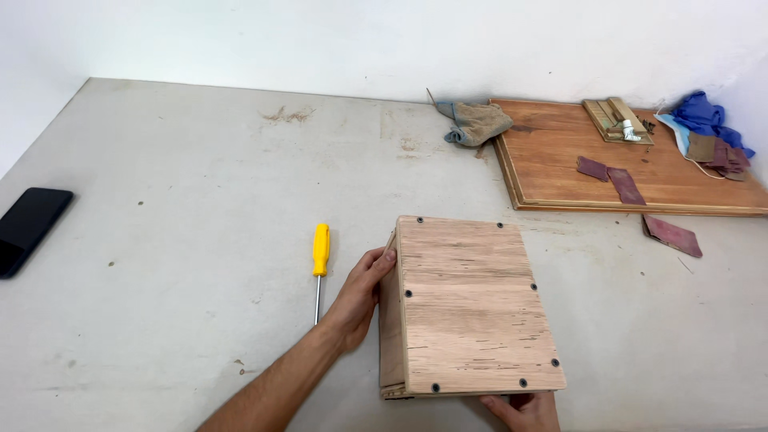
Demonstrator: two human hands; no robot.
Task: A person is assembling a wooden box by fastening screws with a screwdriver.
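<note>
**Two hands steady a plywood box on a grey worktop**

The grey worktop (176,176) is scuffed and meets a white wall along the top of the frame. The plywood box (472,308) sits at lower centre, its screw-studded face up, long axis running from the bottom edge toward the wall, leaning slightly left. The left hand (360,296) comes in from lower left, forearm angled up, fingers pressed flat against the box's left side. The right hand (524,410) grips the near bottom edge, mostly cut off. A yellow screwdriver (320,264) lies just left, tip toward the bottom. A black phone (28,228) lies far left; a wooden board (560,152) with sandpaper pieces (612,178) lies upper right.
</note>
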